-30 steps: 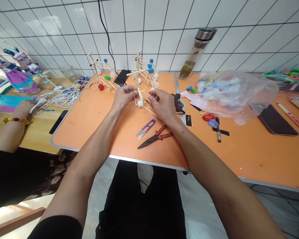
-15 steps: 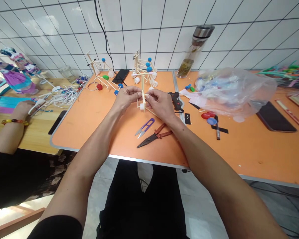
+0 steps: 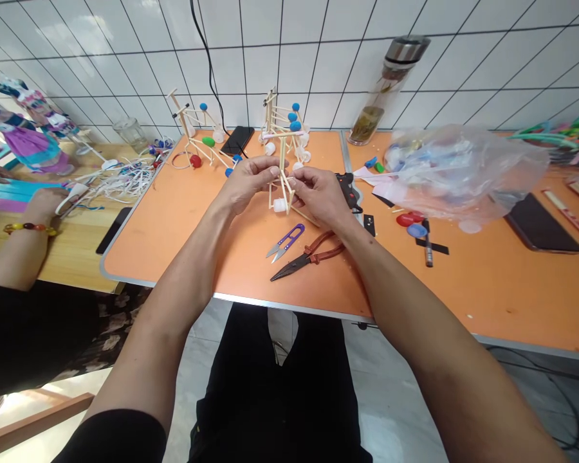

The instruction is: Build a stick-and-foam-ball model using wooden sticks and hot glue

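Note:
Between my hands stands a small frame of thin wooden sticks (image 3: pixel 283 157), with a white bottle cap (image 3: pixel 280 205) at its lower end. My left hand (image 3: pixel 249 184) pinches the frame from the left with thumb and forefinger. From the right, my right hand (image 3: pixel 320 193) closes its fingertips on the same frame. Purple thread snips (image 3: pixel 287 242) and brown-handled long-nose pliers (image 3: pixel 303 258) lie on the orange table just below the hands. Behind the frame is a similar stick model (image 3: pixel 271 119) with blue caps. Another stick model (image 3: pixel 193 145) with red, green and blue caps stands to the left.
A glue gun (image 3: pixel 348 191) lies right of my right hand. Farther right are a clear plastic bag (image 3: pixel 468 177), a phone (image 3: pixel 543 222) and a marker (image 3: pixel 429 247). A tilted glass bottle (image 3: pixel 374 103) leans at the tiles. Another person's hand (image 3: pixel 48 204) works on the left table.
The stick frame has turned in my hands, so its angled sticks and the white cap show more. Both hands keep hold of it. The whole view has shifted slightly.

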Demonstrator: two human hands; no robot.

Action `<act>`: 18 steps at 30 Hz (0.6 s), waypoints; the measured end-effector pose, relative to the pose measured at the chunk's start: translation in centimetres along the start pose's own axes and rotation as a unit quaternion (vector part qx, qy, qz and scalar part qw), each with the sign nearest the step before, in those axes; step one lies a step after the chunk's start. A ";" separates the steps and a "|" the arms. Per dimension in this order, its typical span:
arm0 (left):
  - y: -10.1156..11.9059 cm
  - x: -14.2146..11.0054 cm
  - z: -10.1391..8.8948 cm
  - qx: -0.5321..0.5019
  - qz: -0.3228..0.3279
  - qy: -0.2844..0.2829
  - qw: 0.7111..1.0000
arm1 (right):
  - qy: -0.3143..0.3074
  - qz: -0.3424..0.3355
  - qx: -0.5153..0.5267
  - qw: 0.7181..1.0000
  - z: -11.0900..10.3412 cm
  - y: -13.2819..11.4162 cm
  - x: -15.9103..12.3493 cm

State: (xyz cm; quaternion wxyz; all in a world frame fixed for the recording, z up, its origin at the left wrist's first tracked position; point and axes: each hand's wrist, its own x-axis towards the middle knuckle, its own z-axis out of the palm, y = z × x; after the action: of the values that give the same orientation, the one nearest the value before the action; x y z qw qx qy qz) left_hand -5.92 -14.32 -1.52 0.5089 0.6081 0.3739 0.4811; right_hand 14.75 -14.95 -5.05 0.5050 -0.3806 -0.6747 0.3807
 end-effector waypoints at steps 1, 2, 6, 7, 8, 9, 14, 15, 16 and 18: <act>0.0 0.0 -0.1 -0.002 -0.005 -0.001 1.000 | -0.002 0.002 0.003 1.000 0.0 -0.1 0.0; -0.1 0.0 -0.2 -0.005 -0.011 -0.001 1.000 | -0.003 0.003 0.005 1.000 0.0 -0.2 0.0; -0.1 0.1 -0.2 -0.021 -0.032 0.005 0.999 | 0.003 0.008 0.013 1.000 0.1 -0.7 -0.2; -0.1 0.2 -0.2 -0.024 -0.035 0.007 0.999 | 0.007 0.008 0.015 1.000 0.1 -0.7 -0.2; -0.1 0.2 -0.2 -0.026 -0.035 0.009 0.999 | 0.009 0.008 0.016 1.000 0.2 -0.6 -0.1; -0.1 0.2 -0.2 -0.027 -0.033 0.010 0.999 | 0.012 0.008 0.017 1.000 0.2 -0.5 0.0; -0.4 0.5 -0.5 -0.035 -0.005 0.019 0.999 | 0.075 -0.002 0.017 0.997 -0.3 -0.1 0.2; -0.5 0.7 -0.7 -0.035 0.000 0.029 0.999 | 0.086 -0.010 0.014 0.996 -0.5 -0.3 0.1; -0.7 0.8 -0.8 -0.035 0.005 0.040 0.999 | 0.091 -0.019 0.009 0.996 -0.7 -0.5 0.0; -1.1 1.1 -1.1 -0.030 0.016 0.065 0.997 | 0.095 -0.034 -0.003 0.995 -0.8 -1.0 -0.4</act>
State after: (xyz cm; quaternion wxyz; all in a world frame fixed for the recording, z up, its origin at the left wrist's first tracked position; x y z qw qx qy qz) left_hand -6.70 -12.76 -2.38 0.4941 0.5659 0.3817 0.5384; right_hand 15.49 -15.59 -4.15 0.5784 -0.3928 -0.6375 0.3235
